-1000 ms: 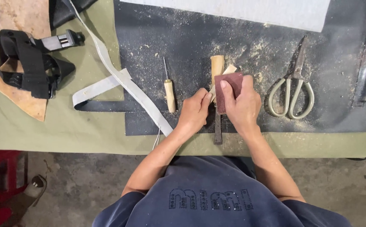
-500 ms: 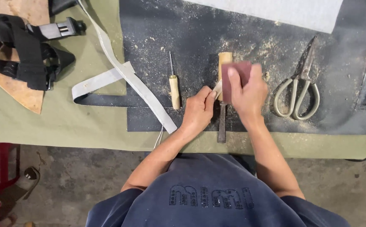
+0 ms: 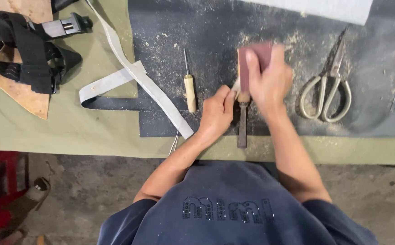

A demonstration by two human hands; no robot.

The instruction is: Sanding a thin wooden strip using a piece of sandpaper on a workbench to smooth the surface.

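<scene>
Chisel [image 3: 242,124]: centre of frame, lying on the dark mat [image 3: 170,36], wooden handle upward.
Left hand [image 3: 216,113]: fingers pinching the chisel's handle.
Right hand [image 3: 268,79]: curled around reddish sanding block [image 3: 252,56], blurred.
Scissors [image 3: 327,88]: right, apart.

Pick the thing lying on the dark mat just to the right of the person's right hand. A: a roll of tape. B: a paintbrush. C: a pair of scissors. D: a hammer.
C: a pair of scissors with pale looped handles lies on the dusty dark mat, to the right of the right hand.
</scene>
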